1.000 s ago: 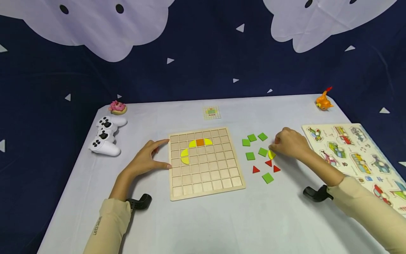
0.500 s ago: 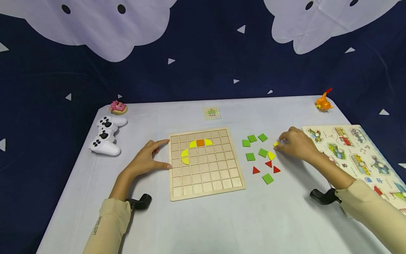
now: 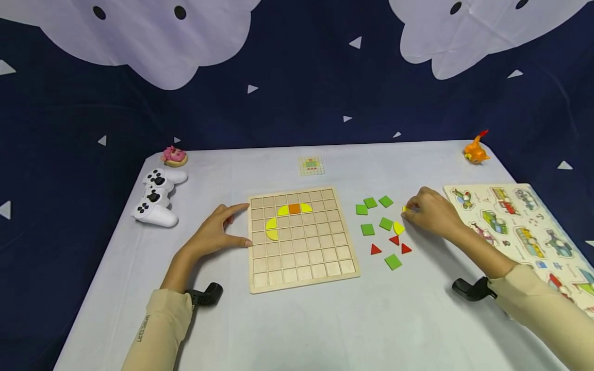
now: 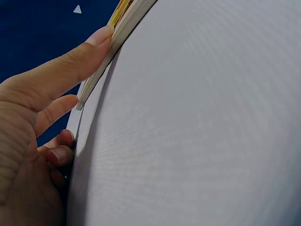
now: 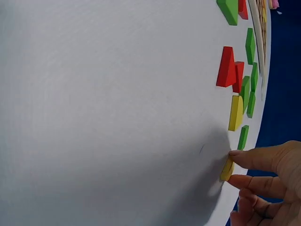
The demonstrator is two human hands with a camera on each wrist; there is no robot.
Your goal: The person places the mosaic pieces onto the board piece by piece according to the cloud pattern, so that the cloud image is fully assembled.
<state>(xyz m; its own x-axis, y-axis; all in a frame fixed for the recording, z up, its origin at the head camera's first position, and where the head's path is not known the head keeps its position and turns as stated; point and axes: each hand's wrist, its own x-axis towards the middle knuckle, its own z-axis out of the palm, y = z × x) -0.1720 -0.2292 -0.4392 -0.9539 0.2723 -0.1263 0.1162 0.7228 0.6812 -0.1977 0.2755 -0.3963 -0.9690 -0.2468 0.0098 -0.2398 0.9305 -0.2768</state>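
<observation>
My right hand [image 3: 431, 210] pinches a small yellow piece [image 5: 227, 168] between thumb and index finger, close over the cloth; only a bit of it shows in the head view. Left of these fingers lies a loose yellow quarter-circle tile [image 3: 398, 228], among green square tiles [image 3: 393, 262] and red triangle tiles [image 3: 376, 249]. My left hand [image 3: 211, 234] touches the left edge of the wooden grid board [image 3: 301, 245] with spread thumb and index fingertips. On the board sit several yellow quarter-circles [image 3: 271, 234] and one orange square tile [image 3: 294, 208].
A small pattern card [image 3: 312, 166] lies behind the board. At the left are a white game controller [image 3: 158, 198] and a pink figurine [image 3: 174, 156]. An orange figurine [image 3: 475, 152] stands at the back right, with a picture puzzle board [image 3: 510, 221] below my right forearm's side.
My right hand has shifted slightly right and away from the loose yellow tile, with a yellow piece now showing at its fingertips. My left hand stays at the board's edge.
</observation>
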